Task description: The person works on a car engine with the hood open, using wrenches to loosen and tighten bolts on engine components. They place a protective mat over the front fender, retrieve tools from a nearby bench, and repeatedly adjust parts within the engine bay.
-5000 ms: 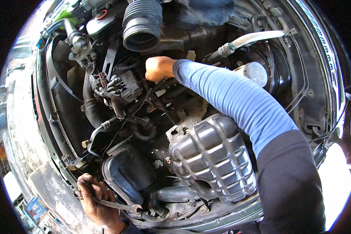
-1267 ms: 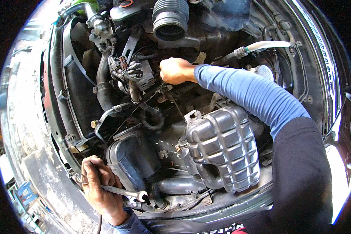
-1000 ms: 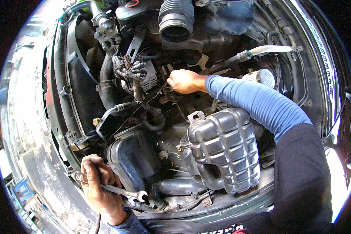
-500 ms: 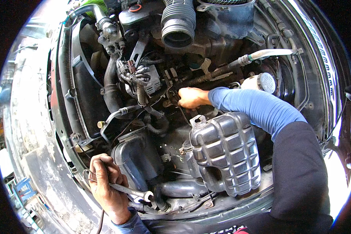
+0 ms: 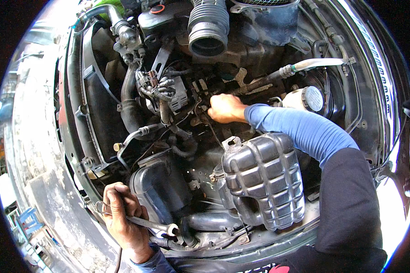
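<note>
My left hand point(image 5: 124, 223) is closed around a combination wrench point(image 5: 151, 223) at the lower left, its open jaw pointing right and its ring end sticking out past my fingers. My right hand point(image 5: 226, 109) reaches deep into the middle of the engine bay. Its fingers curl down, and the fingertips with whatever they grip are hidden behind the knuckles. Just left of it are a thin bent line and a bracket, with the alternator point(image 5: 179, 96) and its bundle of corrugated wiring point(image 5: 163, 93) beyond.
A ribbed black plastic housing point(image 5: 264, 177) stands below my right forearm. A rounded black canister point(image 5: 159, 184) sits near my left hand. An open-ended corrugated intake hose point(image 5: 208, 34) hangs at the top, the radiator point(image 5: 93, 123) at left, a white-capped reservoir point(image 5: 311, 98) at right.
My right hand has turned slightly, its back now facing up more and its knuckles a little higher. My left hand and the wrench have hardly moved.
</note>
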Action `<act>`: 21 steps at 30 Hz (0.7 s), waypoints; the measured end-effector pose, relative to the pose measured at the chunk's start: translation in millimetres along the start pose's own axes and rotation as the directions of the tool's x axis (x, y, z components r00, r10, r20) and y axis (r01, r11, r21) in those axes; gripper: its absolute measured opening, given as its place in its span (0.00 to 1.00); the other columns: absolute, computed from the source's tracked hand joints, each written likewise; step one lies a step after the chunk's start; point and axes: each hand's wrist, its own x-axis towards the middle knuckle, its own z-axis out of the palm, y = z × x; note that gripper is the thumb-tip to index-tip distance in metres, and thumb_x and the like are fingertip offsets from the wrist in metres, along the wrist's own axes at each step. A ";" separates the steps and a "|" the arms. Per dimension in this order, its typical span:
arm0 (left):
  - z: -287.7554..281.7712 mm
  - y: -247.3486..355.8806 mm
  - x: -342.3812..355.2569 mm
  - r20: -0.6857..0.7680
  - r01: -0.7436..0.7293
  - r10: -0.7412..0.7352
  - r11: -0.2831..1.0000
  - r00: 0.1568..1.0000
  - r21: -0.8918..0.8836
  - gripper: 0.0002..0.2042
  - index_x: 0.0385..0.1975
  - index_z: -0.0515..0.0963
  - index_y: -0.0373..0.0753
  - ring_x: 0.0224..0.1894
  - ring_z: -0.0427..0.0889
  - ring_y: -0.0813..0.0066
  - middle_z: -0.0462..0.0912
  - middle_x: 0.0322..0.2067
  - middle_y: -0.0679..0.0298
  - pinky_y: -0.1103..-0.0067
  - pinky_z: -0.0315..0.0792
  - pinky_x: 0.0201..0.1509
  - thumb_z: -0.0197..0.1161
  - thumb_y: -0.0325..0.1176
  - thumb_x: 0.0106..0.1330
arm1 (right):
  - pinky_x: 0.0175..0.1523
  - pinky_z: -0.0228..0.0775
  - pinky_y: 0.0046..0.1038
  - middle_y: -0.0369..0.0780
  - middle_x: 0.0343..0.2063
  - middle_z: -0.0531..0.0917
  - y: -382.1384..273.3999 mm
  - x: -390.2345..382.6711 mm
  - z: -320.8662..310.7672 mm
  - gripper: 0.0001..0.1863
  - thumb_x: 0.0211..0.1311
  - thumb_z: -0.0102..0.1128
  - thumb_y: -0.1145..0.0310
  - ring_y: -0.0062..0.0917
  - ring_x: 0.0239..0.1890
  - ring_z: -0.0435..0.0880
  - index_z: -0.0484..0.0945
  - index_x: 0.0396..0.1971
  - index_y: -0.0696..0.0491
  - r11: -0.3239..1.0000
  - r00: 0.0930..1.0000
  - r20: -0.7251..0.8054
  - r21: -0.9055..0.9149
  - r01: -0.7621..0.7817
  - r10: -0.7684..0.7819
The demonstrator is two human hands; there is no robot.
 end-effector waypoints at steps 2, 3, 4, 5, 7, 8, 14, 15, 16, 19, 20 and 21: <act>1.9 0.3 0.0 0.002 0.000 0.000 1.000 1.000 -0.003 0.14 0.42 0.74 0.39 0.14 0.52 0.91 0.60 0.15 0.76 0.88 0.46 0.14 0.50 0.44 0.80 | 0.57 0.75 0.47 0.58 0.43 0.85 -0.6 5.7 -10.7 0.22 0.60 0.55 0.56 0.50 0.51 0.84 0.84 0.39 0.61 0.998 0.998 -0.053 0.064 -0.020 0.023; 2.2 0.3 -0.4 0.003 0.000 0.001 1.000 1.000 -0.004 0.14 0.42 0.74 0.39 0.14 0.52 0.91 0.60 0.15 0.76 0.88 0.46 0.14 0.50 0.44 0.80 | 0.58 0.75 0.46 0.57 0.43 0.85 -0.9 7.4 -15.9 0.23 0.60 0.55 0.55 0.50 0.51 0.84 0.84 0.39 0.61 0.997 0.996 -0.080 0.072 -0.022 0.028; 1.0 0.5 -0.8 -0.014 0.000 0.000 1.000 1.000 0.000 0.14 0.42 0.74 0.39 0.14 0.52 0.91 0.60 0.15 0.76 0.88 0.46 0.14 0.50 0.44 0.80 | 0.58 0.75 0.46 0.57 0.43 0.85 -4.6 10.5 -21.2 0.23 0.59 0.55 0.55 0.50 0.51 0.84 0.84 0.39 0.61 0.996 0.995 -0.101 0.085 -0.016 0.025; 0.1 -0.7 0.3 -0.012 -0.002 0.001 1.000 1.000 -0.009 0.14 0.42 0.74 0.39 0.14 0.52 0.91 0.60 0.15 0.76 0.88 0.46 0.14 0.50 0.44 0.80 | 0.58 0.75 0.46 0.57 0.44 0.85 -2.8 14.4 -27.3 0.23 0.59 0.56 0.55 0.50 0.51 0.84 0.84 0.39 0.61 0.996 0.992 -0.116 0.084 -0.032 0.042; -0.8 -1.1 0.9 0.000 -0.005 0.005 1.000 1.000 -0.015 0.14 0.42 0.73 0.38 0.14 0.52 0.91 0.60 0.15 0.76 0.88 0.46 0.14 0.50 0.44 0.80 | 0.59 0.74 0.45 0.57 0.45 0.85 -4.3 26.1 -38.2 0.23 0.58 0.56 0.55 0.50 0.52 0.84 0.84 0.41 0.61 0.995 0.994 -0.103 0.090 -0.035 0.044; -0.8 -0.3 0.6 0.018 -0.008 0.008 1.000 1.000 -0.017 0.14 0.42 0.73 0.38 0.14 0.52 0.91 0.60 0.15 0.76 0.88 0.46 0.14 0.50 0.44 0.80 | 0.60 0.73 0.44 0.56 0.48 0.84 -9.6 29.4 -45.4 0.23 0.58 0.56 0.57 0.49 0.55 0.83 0.84 0.44 0.60 0.995 0.993 -0.099 0.083 -0.059 0.067; 0.6 0.6 -0.1 0.014 -0.007 0.007 1.000 1.000 -0.003 0.14 0.42 0.74 0.38 0.14 0.53 0.91 0.60 0.16 0.76 0.88 0.46 0.14 0.50 0.44 0.80 | 0.62 0.73 0.40 0.53 0.52 0.83 -24.8 40.7 -77.0 0.25 0.55 0.54 0.59 0.46 0.58 0.82 0.85 0.49 0.56 0.993 0.985 -0.154 0.097 -0.064 0.079; 1.1 0.9 -0.2 0.015 -0.004 0.004 1.000 1.000 -0.006 0.14 0.42 0.74 0.38 0.15 0.53 0.91 0.61 0.16 0.76 0.88 0.46 0.14 0.50 0.43 0.80 | 0.61 0.73 0.40 0.53 0.52 0.84 -25.0 43.0 -81.7 0.25 0.55 0.55 0.58 0.46 0.57 0.83 0.85 0.49 0.56 0.996 0.986 -0.156 0.066 -0.052 0.062; 1.1 0.4 -0.2 0.014 -0.008 0.009 1.000 1.000 -0.004 0.14 0.42 0.74 0.38 0.14 0.53 0.91 0.61 0.16 0.76 0.88 0.46 0.14 0.51 0.43 0.80 | 0.61 0.73 0.41 0.53 0.52 0.83 -25.6 45.9 -83.5 0.25 0.54 0.55 0.58 0.46 0.56 0.83 0.84 0.49 0.57 0.997 0.985 -0.166 0.059 -0.047 0.056; 1.2 -0.5 -0.2 0.013 -0.022 0.022 1.000 1.000 0.005 0.14 0.42 0.74 0.38 0.14 0.53 0.91 0.61 0.16 0.75 0.88 0.47 0.13 0.51 0.43 0.80 | 0.58 0.74 0.43 0.56 0.48 0.84 -28.5 60.2 -83.9 0.24 0.53 0.55 0.59 0.47 0.52 0.85 0.85 0.44 0.60 1.000 0.976 -0.217 -0.008 0.026 -0.027; 2.3 0.0 -0.5 0.014 -0.028 0.027 1.000 1.000 0.011 0.14 0.42 0.74 0.38 0.14 0.53 0.91 0.61 0.16 0.76 0.88 0.47 0.13 0.51 0.43 0.80 | 0.56 0.75 0.44 0.57 0.47 0.84 -29.2 67.2 -84.6 0.24 0.53 0.56 0.59 0.48 0.50 0.85 0.85 0.44 0.61 0.995 0.969 -0.231 -0.079 0.066 -0.083; 3.2 0.2 -0.6 0.016 -0.033 0.033 0.999 0.999 0.016 0.14 0.42 0.74 0.38 0.14 0.53 0.91 0.61 0.16 0.76 0.88 0.47 0.13 0.51 0.43 0.80 | 0.55 0.76 0.44 0.57 0.46 0.85 -27.8 72.1 -84.1 0.24 0.54 0.56 0.59 0.48 0.48 0.86 0.85 0.44 0.61 0.983 0.960 -0.242 -0.151 0.105 -0.139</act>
